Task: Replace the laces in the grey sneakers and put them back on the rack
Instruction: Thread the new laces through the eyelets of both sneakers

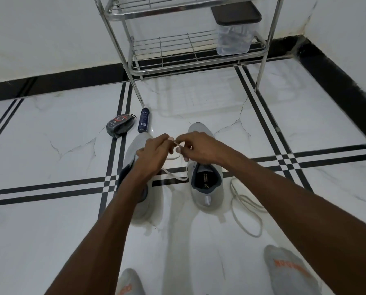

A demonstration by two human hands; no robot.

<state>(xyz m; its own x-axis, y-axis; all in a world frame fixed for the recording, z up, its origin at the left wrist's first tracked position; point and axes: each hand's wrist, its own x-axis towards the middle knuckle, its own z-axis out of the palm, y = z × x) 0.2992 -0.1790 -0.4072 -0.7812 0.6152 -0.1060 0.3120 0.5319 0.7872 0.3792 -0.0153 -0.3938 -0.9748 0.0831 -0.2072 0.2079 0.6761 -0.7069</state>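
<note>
pinching the white lace (174, 143) between them above the grey sneakers (205, 171), left hand (154, 150) and right hand (199, 147) risk dropping it if either grip slackens.

Rack (190, 67) lower shelf: left portion open; clear container (235, 37) occupies right end. Floor approach partly obstructed by spray can (143, 121), pouch (120, 125), loose lace (244, 211).

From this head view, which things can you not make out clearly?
- Left sneaker: its lacing is hidden by the left hand and forearm.
- Lace: how far it is threaded is covered by the right hand.
- Plastic box on the rack: contents blurred.
- Rack top: cut off by the frame edge.
</note>
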